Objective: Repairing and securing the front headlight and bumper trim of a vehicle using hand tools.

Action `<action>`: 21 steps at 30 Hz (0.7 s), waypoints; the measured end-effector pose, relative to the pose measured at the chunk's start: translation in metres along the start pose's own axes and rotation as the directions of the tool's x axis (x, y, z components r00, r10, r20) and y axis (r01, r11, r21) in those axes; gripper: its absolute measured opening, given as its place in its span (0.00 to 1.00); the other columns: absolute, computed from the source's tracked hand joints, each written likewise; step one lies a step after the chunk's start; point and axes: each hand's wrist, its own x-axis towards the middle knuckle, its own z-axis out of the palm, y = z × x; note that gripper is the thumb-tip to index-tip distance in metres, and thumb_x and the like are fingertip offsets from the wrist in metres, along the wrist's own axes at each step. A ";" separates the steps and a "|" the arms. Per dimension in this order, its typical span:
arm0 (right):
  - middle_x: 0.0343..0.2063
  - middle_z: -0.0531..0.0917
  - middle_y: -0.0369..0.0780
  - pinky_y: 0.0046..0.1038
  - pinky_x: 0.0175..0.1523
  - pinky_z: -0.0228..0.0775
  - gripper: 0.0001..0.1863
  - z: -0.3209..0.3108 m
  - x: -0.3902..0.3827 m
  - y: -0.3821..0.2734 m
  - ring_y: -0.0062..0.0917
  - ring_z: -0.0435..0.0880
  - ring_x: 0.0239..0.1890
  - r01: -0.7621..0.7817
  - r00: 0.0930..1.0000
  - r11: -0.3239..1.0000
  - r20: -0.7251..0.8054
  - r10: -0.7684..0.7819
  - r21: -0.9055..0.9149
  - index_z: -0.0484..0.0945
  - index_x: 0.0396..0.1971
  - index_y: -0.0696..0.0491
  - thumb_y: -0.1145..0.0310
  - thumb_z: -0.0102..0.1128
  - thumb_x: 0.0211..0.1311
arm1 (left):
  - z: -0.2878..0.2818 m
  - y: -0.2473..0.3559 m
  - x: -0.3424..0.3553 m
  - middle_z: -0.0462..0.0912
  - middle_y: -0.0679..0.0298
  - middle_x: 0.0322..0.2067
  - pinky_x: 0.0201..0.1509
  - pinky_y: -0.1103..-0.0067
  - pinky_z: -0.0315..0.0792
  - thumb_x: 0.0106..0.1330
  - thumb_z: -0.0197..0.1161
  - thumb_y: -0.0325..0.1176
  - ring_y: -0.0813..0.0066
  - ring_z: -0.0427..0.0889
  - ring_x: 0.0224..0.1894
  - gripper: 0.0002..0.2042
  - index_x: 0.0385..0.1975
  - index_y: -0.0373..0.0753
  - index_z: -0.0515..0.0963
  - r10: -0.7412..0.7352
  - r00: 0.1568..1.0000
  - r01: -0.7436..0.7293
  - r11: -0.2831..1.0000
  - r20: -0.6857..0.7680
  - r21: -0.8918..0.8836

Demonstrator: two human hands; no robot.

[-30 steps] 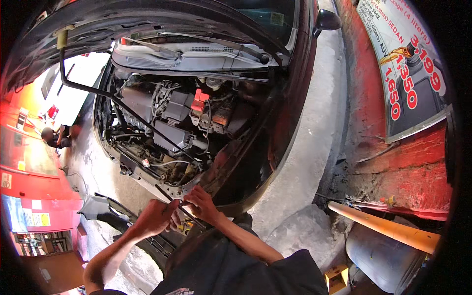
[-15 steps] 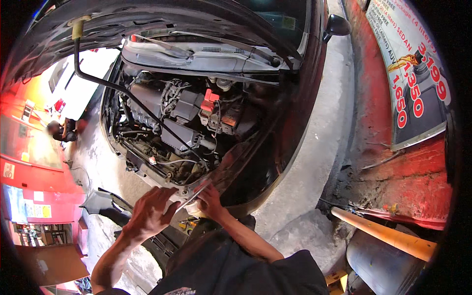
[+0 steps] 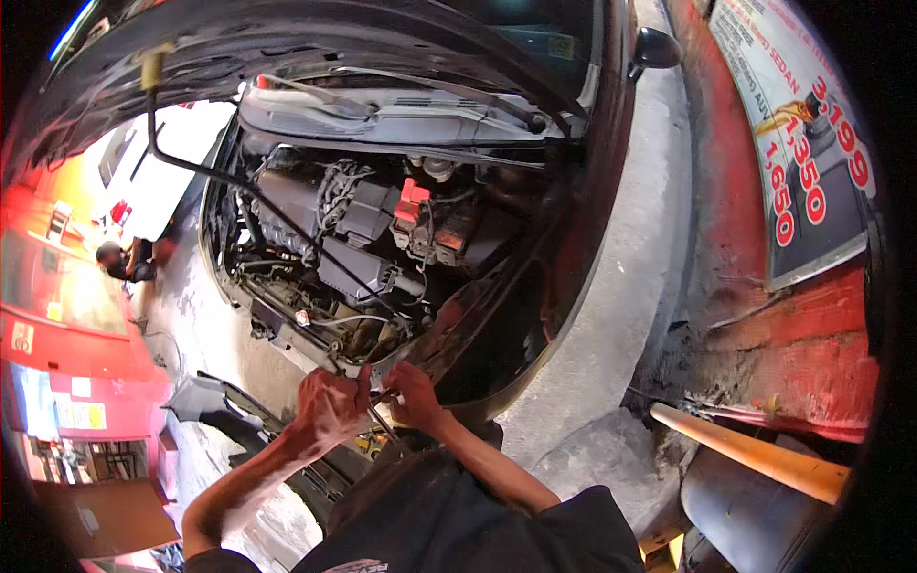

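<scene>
At the front corner of the car's open engine bay (image 3: 363,239), my two hands are close together. My left hand (image 3: 330,401) is closed, its fingers curled and the thumb up; what sits inside it is hidden. Beside it my right hand (image 3: 413,395) is closed round a slim metal rod-shaped tool (image 3: 386,423), which slants down between the hands toward my body. The tool's end at the car is covered by my fingers. Just beyond them lies the front edge of the bay, with a headlight area I cannot make out clearly.
A prop rod (image 3: 220,177) holds up the hood (image 3: 287,43). A detached dark bumper-like part (image 3: 215,406) lies on the floor at left. At right are a yellow-orange pole (image 3: 745,454), a grey drum (image 3: 740,511) and a red wall with a sign. Another person (image 3: 129,260) crouches far left.
My left hand has gone from spread fingers to a closed grip and moved right, nearer my right hand. The rod-shaped tool has swung, its free end now pointing down toward me.
</scene>
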 end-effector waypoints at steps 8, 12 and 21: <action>0.32 0.75 0.43 0.41 0.47 0.67 0.14 0.002 -0.018 0.014 0.44 0.73 0.39 -0.007 0.999 0.998 0.044 0.010 -0.059 0.72 0.32 0.53 0.72 0.63 0.42 | -0.052 0.015 0.006 0.78 0.65 0.28 0.40 0.71 0.65 0.53 0.66 0.38 0.72 0.72 0.41 0.09 0.23 0.41 0.75 0.492 0.859 -0.511 0.812 0.141 0.282; 0.28 0.73 0.41 0.39 0.43 0.67 0.14 0.006 -0.014 0.014 0.42 0.72 0.36 -0.009 1.000 0.996 -0.002 0.009 -0.094 0.71 0.28 0.53 0.75 0.62 0.36 | -0.015 -0.013 -0.010 0.80 0.62 0.25 0.33 0.70 0.67 0.58 0.61 0.40 0.69 0.76 0.28 0.11 0.28 0.38 0.77 0.414 0.907 -0.420 0.876 0.075 0.236; 0.31 0.74 0.42 0.42 0.49 0.66 0.20 0.000 -0.007 0.008 0.43 0.74 0.38 0.042 0.999 0.988 0.010 -0.041 -0.150 0.71 0.34 0.53 0.75 0.64 0.35 | -0.073 0.018 0.010 0.82 0.58 0.32 0.32 0.71 0.75 0.58 0.59 0.25 0.64 0.80 0.26 0.17 0.48 0.39 0.71 0.189 0.960 -0.161 0.976 0.206 -0.145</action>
